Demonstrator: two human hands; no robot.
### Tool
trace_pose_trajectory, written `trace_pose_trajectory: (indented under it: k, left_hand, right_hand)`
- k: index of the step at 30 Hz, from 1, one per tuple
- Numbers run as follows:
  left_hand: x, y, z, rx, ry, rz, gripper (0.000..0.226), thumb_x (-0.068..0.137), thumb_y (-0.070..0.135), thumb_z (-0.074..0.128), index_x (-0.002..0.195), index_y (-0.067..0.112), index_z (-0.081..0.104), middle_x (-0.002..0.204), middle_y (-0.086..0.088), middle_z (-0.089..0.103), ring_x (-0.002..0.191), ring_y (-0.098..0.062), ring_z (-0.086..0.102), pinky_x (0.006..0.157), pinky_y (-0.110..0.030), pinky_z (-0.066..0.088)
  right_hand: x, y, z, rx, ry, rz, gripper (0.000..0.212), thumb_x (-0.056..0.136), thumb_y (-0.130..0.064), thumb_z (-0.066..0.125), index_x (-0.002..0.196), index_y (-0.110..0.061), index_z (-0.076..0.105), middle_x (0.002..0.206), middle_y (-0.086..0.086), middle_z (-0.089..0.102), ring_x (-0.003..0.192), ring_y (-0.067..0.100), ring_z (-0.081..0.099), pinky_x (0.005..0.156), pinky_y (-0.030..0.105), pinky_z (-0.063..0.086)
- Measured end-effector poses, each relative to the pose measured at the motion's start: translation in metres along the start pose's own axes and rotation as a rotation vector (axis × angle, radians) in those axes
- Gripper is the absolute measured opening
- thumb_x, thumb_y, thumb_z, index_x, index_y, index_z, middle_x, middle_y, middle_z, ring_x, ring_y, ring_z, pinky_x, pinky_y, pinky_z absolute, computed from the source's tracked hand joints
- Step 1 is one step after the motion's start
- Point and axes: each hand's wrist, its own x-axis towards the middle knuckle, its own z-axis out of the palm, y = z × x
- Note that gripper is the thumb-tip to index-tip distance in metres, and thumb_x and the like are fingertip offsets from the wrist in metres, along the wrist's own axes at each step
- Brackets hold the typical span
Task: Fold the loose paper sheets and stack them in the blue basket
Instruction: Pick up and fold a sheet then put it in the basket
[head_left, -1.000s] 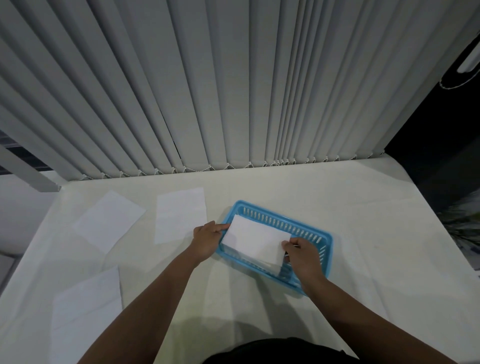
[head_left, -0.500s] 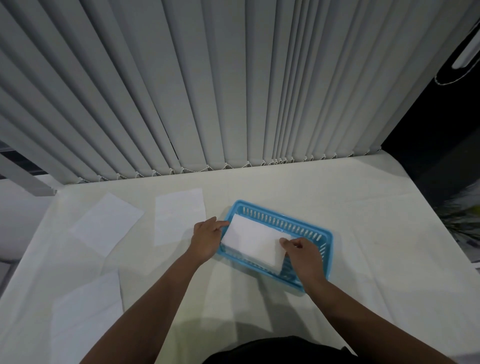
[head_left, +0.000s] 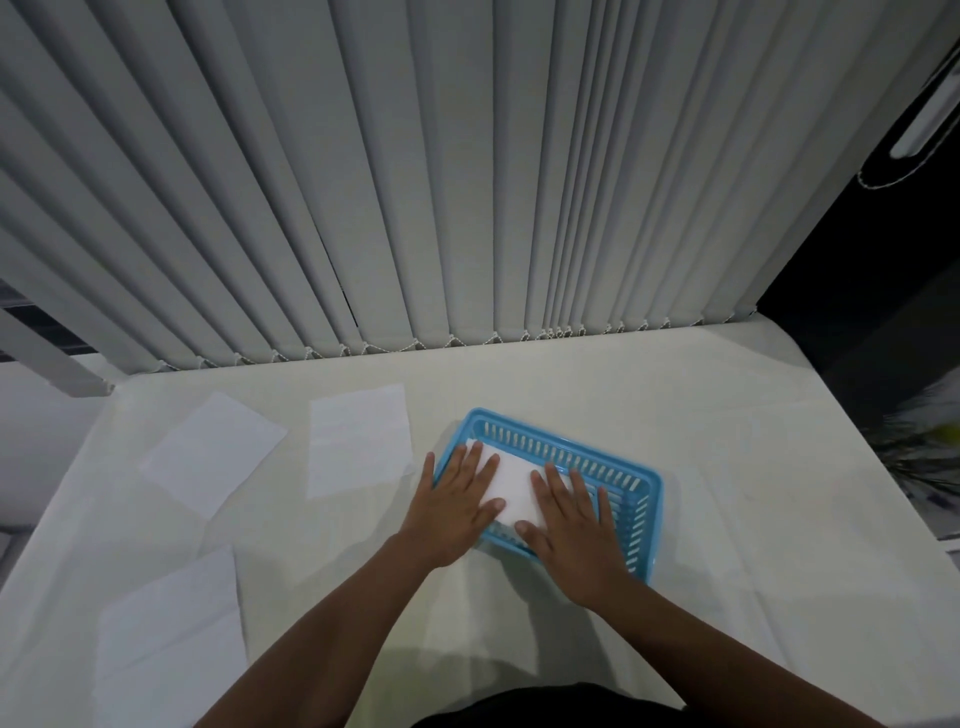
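From my seat, the folded sheet (head_left: 511, 486) reads as a plain white rectangle lying flat inside the blue basket (head_left: 566, 446), toward its left end. The slotted floor at the right end shows bare. The basket sits slightly askew on the pale worktop (head_left: 727, 519), a little right of centre.

Three unfolded sheets lie flat well to its left: an angled sheet (head_left: 213, 457) farthest out, a squarer sheet (head_left: 358, 439) just beside the basket, and a near sheet (head_left: 166, 639) by the front edge.

Both hands are spread palm down with straight fingers, grasping nothing. The left hand (head_left: 457, 506) crosses the basket's left rim, its fingers and thumb on the paper. The right hand (head_left: 571, 525) covers the paper's right part, its heel over the near rim (how hard they press, I cannot tell).
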Motion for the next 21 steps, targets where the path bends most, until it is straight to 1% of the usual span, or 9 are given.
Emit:
trace_pose_trajectory:
  k: [3, 7, 11, 13, 15, 17, 19, 21]
  left_hand:
    - [-0.002, -0.004, 0.002, -0.003, -0.003, 0.003, 0.067, 0.095, 0.058, 0.009, 0.150, 0.027, -0.014, 0.161, 0.001, -0.017, 0.148, -0.018, -0.017, 0.117, -0.049, -0.014]
    - [-0.001, -0.008, 0.006, 0.016, 0.006, 0.006, 0.071, 0.092, 0.062, 0.006, 0.150, 0.026, -0.015, 0.161, 0.000, -0.016, 0.149, -0.019, -0.015, 0.118, -0.051, -0.011]
    - [0.001, -0.010, 0.009, 0.017, 0.045, 0.017, 0.077, 0.085, 0.067, -0.004, 0.150, 0.027, -0.014, 0.161, 0.001, -0.015, 0.149, -0.019, -0.015, 0.116, -0.047, -0.015]
    - [0.002, -0.010, 0.011, 0.023, 0.075, 0.013, 0.074, 0.089, 0.066, 0.000, 0.150, 0.027, -0.013, 0.161, 0.001, -0.016, 0.148, -0.019, -0.017, 0.115, -0.044, -0.017]
    - [0.001, -0.011, 0.013, 0.004, 0.105, 0.000, 0.073, 0.091, 0.065, 0.004, 0.150, 0.026, -0.014, 0.160, 0.002, -0.018, 0.146, -0.018, -0.022, 0.115, -0.043, -0.018]
    - [-0.002, -0.015, 0.016, -0.032, 0.147, -0.023, 0.073, 0.089, 0.066, 0.000, 0.148, 0.027, -0.018, 0.159, 0.003, -0.019, 0.143, -0.016, -0.026, 0.117, -0.043, -0.017]
    - [-0.007, -0.024, 0.019, -0.064, 0.203, -0.057, 0.071, 0.088, 0.066, -0.003, 0.146, 0.029, -0.021, 0.159, 0.006, -0.018, 0.144, -0.015, -0.023, 0.118, -0.041, -0.015]
    - [-0.011, -0.040, 0.019, -0.104, 0.229, -0.108, 0.070, 0.090, 0.065, 0.001, 0.148, 0.029, -0.015, 0.160, 0.007, -0.013, 0.144, -0.013, -0.022, 0.117, -0.039, -0.015]
  right_hand:
    - [-0.001, 0.003, 0.003, -0.017, -0.003, 0.004, 0.086, 0.080, -0.072, -0.013, 0.152, -0.027, -0.006, 0.163, -0.004, -0.009, 0.149, 0.022, -0.013, 0.114, 0.047, -0.016]
    - [-0.003, 0.005, 0.006, -0.003, -0.007, 0.019, 0.089, 0.077, -0.073, -0.016, 0.152, -0.026, -0.006, 0.163, -0.004, -0.010, 0.149, 0.023, -0.012, 0.115, 0.049, -0.013]
    - [-0.007, 0.007, 0.004, -0.016, 0.006, 0.041, 0.092, 0.075, -0.075, -0.019, 0.153, -0.027, -0.003, 0.163, -0.002, -0.006, 0.149, 0.028, -0.005, 0.116, 0.050, -0.010]
    - [-0.009, 0.008, 0.003, -0.016, 0.009, 0.059, 0.091, 0.077, -0.075, -0.016, 0.153, -0.027, -0.001, 0.163, -0.002, -0.003, 0.149, 0.029, -0.003, 0.117, 0.051, -0.009]
    - [-0.012, 0.007, 0.000, -0.019, 0.025, 0.075, 0.088, 0.081, -0.073, -0.010, 0.153, -0.026, 0.002, 0.163, 0.000, 0.000, 0.149, 0.029, -0.002, 0.117, 0.051, -0.009]
    - [-0.015, 0.003, -0.005, 0.011, 0.079, 0.080, 0.085, 0.084, -0.072, -0.002, 0.153, -0.024, 0.011, 0.163, 0.002, 0.006, 0.149, 0.029, 0.000, 0.117, 0.049, -0.010]
    - [-0.013, -0.005, -0.012, 0.040, 0.136, 0.068, 0.081, 0.087, -0.070, 0.003, 0.152, -0.024, 0.020, 0.162, 0.002, 0.012, 0.149, 0.028, 0.003, 0.117, 0.047, -0.010]
    - [-0.004, -0.017, -0.019, 0.046, 0.162, 0.041, 0.080, 0.088, -0.070, 0.003, 0.151, -0.026, 0.022, 0.162, 0.000, 0.012, 0.149, 0.026, 0.002, 0.117, 0.045, -0.010]
